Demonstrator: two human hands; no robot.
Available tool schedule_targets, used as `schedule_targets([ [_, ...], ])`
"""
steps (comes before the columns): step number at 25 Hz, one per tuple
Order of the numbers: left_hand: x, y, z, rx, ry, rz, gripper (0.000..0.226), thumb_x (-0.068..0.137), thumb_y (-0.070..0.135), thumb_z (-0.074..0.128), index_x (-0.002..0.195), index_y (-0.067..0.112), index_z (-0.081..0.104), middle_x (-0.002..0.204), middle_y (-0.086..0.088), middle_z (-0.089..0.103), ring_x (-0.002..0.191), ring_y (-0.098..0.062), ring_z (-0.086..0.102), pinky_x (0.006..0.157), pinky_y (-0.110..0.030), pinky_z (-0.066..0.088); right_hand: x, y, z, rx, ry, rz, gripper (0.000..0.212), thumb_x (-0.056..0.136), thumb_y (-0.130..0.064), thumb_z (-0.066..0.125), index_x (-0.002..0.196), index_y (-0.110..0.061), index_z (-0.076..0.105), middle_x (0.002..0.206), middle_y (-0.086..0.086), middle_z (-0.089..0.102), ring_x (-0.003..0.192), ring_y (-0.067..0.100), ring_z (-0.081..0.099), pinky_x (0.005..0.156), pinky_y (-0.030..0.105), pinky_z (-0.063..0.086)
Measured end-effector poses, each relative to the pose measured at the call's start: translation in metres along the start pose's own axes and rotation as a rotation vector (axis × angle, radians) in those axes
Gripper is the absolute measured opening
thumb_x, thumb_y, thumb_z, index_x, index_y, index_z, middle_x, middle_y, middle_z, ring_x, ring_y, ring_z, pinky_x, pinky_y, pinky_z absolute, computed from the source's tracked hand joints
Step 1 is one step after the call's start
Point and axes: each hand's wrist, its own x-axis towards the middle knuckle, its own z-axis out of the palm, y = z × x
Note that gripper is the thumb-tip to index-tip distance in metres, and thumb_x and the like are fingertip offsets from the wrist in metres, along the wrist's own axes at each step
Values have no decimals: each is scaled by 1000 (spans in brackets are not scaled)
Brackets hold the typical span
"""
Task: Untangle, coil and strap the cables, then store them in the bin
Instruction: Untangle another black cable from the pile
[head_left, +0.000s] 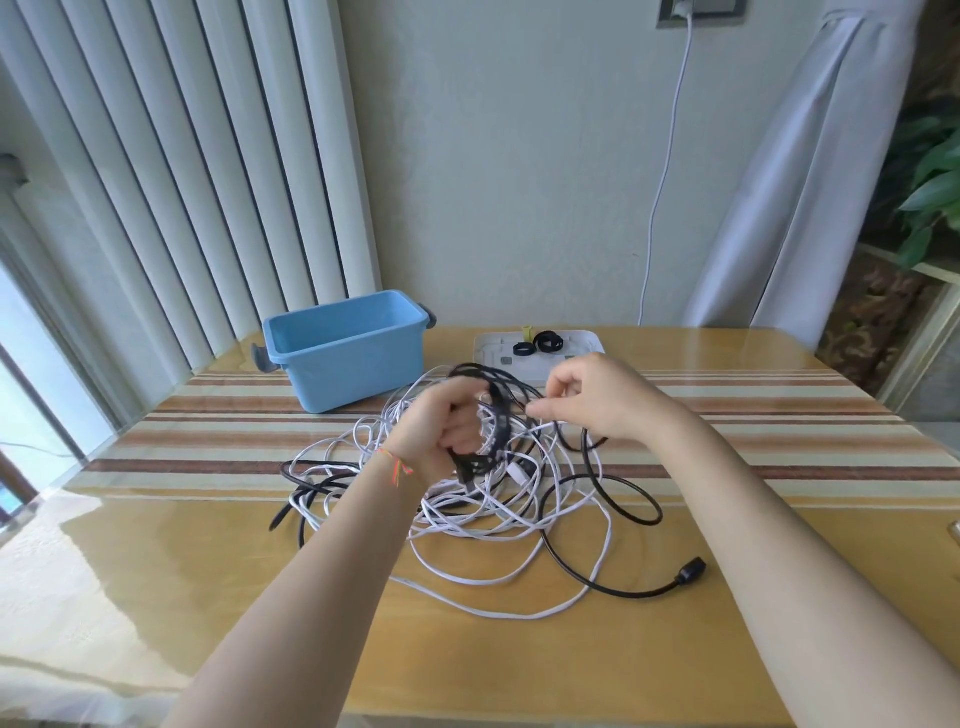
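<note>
Hiding much of the knot, the left hand (441, 431) covers the place where the black cable (597, 499) loops back on itself, so how many turns it holds cannot be counted. Its fingers are curled round a bundle of black loops, raised just above the heap, with a coloured thread bracelet (397, 465) at the wrist. The right hand (592, 397) sits just beside it, thumb and forefinger pinching a thin strand at their tips; whether that strand is white or black is hard to make out. Both forearms reach in from the near edge and are cut off there.

Below and between the hands lies the tangle: white cables (467, 519) in many loose loops, crossed by the black cable, whose plug end (691, 574) lies well apart, near the right forearm. Beyond the left hand stands the blue bin (311, 358), open on top. Beyond the right hand a white tray (488, 348) holds small black straps (545, 341) and a yellow one; the hand blocks part of the tray. All rests on the table (208, 571) with its striped runner (779, 415).
</note>
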Motion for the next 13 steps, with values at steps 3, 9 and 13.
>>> schedule_targets([
  [3,12,9,-11,-312,287,154,44,100,15,46,62,23,26,39,8,18,32,-7,15,37,-21,15,2,13,1,-315,6,113,23,88,-24,68,71,-19,54,71,-4,55,64,16,50,54,26,36],
  [9,11,18,-11,-239,238,123,49,102,25,45,57,23,25,39,8,17,31,-7,16,38,-21,14,4,19,9,-477,-101,149,34,86,-29,67,113,-13,51,117,4,51,102,23,53,74,33,45],
  [13,3,14,-4,-169,95,22,52,101,25,47,55,25,23,39,9,16,30,-7,15,35,-20,14,6,1,25,-128,56,-70,33,91,-42,63,117,-24,57,124,-3,46,119,16,42,94,35,39],
])
